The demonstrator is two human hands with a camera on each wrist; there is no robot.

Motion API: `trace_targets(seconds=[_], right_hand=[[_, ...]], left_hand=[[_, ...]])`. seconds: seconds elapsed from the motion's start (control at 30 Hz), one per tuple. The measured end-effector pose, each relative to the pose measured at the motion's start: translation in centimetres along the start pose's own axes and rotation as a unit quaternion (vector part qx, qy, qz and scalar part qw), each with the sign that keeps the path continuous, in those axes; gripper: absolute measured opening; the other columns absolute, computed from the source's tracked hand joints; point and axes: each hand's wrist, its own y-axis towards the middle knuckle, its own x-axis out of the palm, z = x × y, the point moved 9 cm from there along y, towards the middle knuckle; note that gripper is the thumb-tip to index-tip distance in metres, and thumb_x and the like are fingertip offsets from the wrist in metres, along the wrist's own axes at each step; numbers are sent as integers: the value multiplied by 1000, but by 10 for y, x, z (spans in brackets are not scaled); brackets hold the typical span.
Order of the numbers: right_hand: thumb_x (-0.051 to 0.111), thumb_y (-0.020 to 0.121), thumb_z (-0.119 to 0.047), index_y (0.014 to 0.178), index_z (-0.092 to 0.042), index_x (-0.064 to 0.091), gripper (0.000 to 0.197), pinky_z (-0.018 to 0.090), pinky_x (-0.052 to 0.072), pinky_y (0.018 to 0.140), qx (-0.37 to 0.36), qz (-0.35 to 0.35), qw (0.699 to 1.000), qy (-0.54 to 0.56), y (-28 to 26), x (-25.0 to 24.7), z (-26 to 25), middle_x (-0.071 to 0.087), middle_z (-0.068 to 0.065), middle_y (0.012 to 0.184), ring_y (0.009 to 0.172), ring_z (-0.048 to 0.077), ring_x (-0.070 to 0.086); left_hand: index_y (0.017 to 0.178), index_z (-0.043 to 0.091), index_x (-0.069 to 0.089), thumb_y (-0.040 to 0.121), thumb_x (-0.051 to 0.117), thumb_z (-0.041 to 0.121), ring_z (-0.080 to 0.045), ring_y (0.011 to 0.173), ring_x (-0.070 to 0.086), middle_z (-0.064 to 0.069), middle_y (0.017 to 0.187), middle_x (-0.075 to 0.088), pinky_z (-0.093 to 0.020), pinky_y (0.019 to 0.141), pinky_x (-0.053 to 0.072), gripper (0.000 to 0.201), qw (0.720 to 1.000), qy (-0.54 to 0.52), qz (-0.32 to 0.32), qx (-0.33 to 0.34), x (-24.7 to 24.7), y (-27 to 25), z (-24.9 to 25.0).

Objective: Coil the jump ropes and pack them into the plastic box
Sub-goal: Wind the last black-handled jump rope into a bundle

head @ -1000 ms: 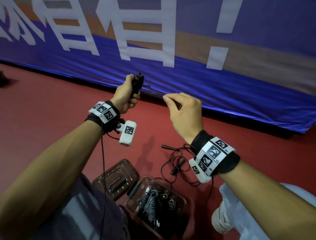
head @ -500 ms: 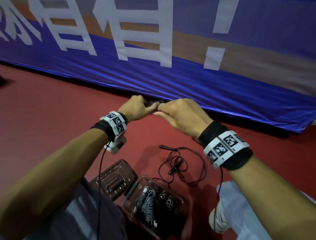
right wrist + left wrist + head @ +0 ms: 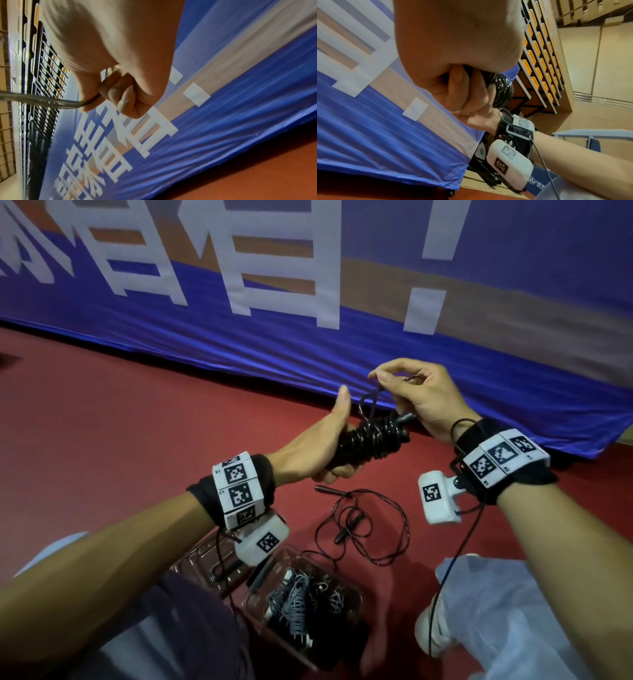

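Left hand (image 3: 318,446) clenched around the coiled black jump rope (image 3: 368,440), held above the plastic box (image 3: 349,590). Right hand (image 3: 421,398) fingers pinch its loose end. A second rope (image 3: 363,525) lies uncoiled on the floor just beyond the box.

I see a black jump rope (image 3: 368,440) wound tightly round its handles and raised above the red floor (image 3: 137,422), a second rope (image 3: 363,525) lying loose there, and the clear plastic box (image 3: 356,594) holding coiled ropes.

Left hand (image 3: 318,446) grips coiled black jump rope (image 3: 368,440); right hand (image 3: 423,398) pinches its loose end.
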Motion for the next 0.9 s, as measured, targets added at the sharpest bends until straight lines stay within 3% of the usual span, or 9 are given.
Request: trace_targets(seconds=[0.1,0.17,0.23,0.3,0.37,0.5,0.67,0.77,0.9], right_hand=[[69,96,-14,90,-5,72,11,22,40,54,74,-42,995,46,-5,26,16,61,4,68,58,13,48],[71,92,-11,90,1,63,14,21,48,62,139,-121,979,86,-18,55,28,60,10,76,66,12,56],[62,94,-4,93,-3,56,6,22,46,58,179,-161,967,87,-31,75,37,52,14,80,65,14,56],[51,100,5,82,-10,52,24,22,38,51,192,-122,972,58,-34,76,46,49,5,67,59,15,48],[45,106,-7,82,-13,51,25,29,25,51,181,-94,975,84,-30,83,47,37,2,59,55,16,31],[50,108,-19,79,-16,59,30,29,28,51,52,47,996,-45,-26,87,32,45,-4,55,47,10,37],[55,104,-19,113,-5,67,20,38,51,64,-227,104,921,-300,-50,112,-31,71,8,87,73,26,65],[59,101,-16,103,-1,68,18,44,53,66,-339,47,873,-347,-45,116,-50,68,10,82,70,31,63],[59,97,-11,98,-4,66,10,47,54,63,-357,-100,841,-395,-47,132,-40,63,7,81,71,28,60]], left_hand=[[66,-2,56,98,30,70,-20,44,39,-9,53,48,-27,46,34,83,994,84,27,60,0,-9,21],[64,-6,56,99,48,58,-17,41,43,-7,51,52,-23,45,36,73,984,138,49,101,-3,-12,32],[59,1,58,99,51,51,-10,40,45,-8,51,56,-20,46,36,65,971,183,91,126,-20,-15,40],[56,6,59,100,49,54,-12,40,45,-11,51,57,-24,45,36,66,960,204,136,132,-45,-19,44],[55,6,61,99,47,59,-15,40,45,-11,49,57,-26,44,36,70,952,202,192,125,-71,-23,43],[56,8,56,96,43,66,-19,40,41,-10,49,54,-23,40,33,71,956,87,273,63,-102,-22,22],[72,19,54,92,38,74,-14,39,28,-1,52,41,-19,41,18,61,959,-129,245,-60,-111,-10,-16],[67,19,51,91,35,76,-9,36,21,2,51,36,-14,36,15,64,962,-166,188,-109,-112,-6,-27],[55,16,54,92,29,77,-6,34,18,3,51,34,-10,36,12,76,969,-118,93,-196,-96,-5,-45]])
